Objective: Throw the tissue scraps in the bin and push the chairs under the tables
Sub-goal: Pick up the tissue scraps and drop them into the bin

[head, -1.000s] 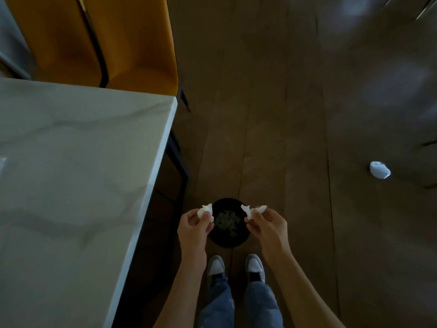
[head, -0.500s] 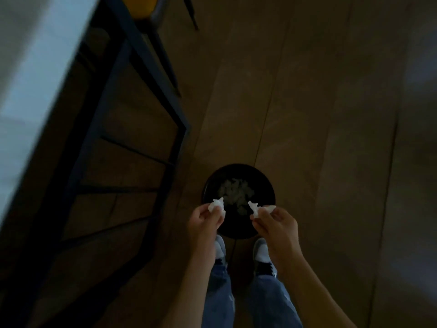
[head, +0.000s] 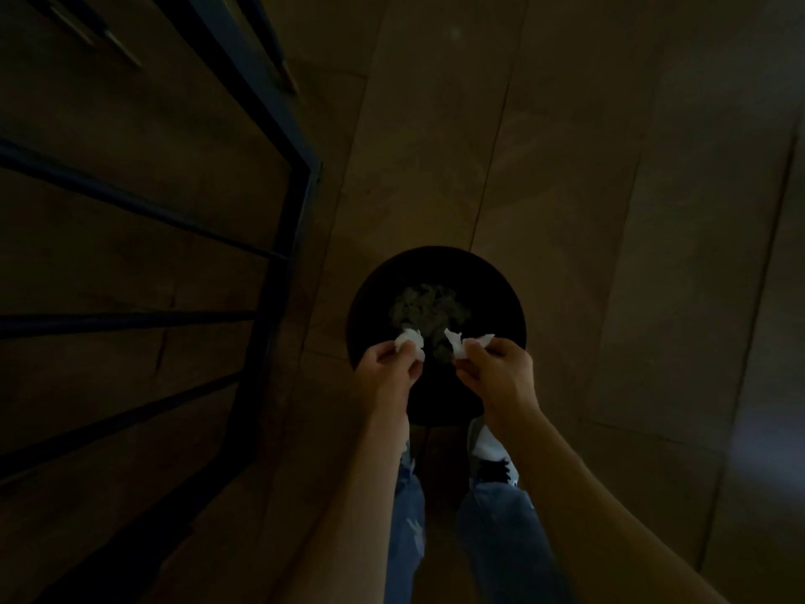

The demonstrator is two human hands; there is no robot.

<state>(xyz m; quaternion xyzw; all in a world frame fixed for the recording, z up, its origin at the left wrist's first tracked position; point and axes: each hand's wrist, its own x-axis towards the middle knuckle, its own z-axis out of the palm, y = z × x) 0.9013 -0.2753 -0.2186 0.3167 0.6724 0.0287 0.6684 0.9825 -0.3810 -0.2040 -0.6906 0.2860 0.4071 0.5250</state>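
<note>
A round black bin (head: pixel 501 294) stands on the floor right in front of my feet, with several pale tissue scraps (head: pixel 429 309) lying inside. My left hand (head: pixel 385 370) pinches a white tissue scrap (head: pixel 410 340) over the bin's near left rim. Over the near right rim, my right hand (head: pixel 498 374) pinches another white tissue scrap (head: pixel 464 344). Both scraps hang above the bin's opening, a short gap between them.
The black metal frame of a table (head: pixel 287 237) with horizontal bars fills the left side, close to the bin. Thin chair legs (head: pixel 279 58) show at the top left. Brown wooden floor (head: pixel 610 211) stretches to the right and ahead. The scene is dim.
The view has tipped down and closer to the bin; the tabletop and orange chairs have left the view. Both hands still hold their scraps, now lower over the bin.
</note>
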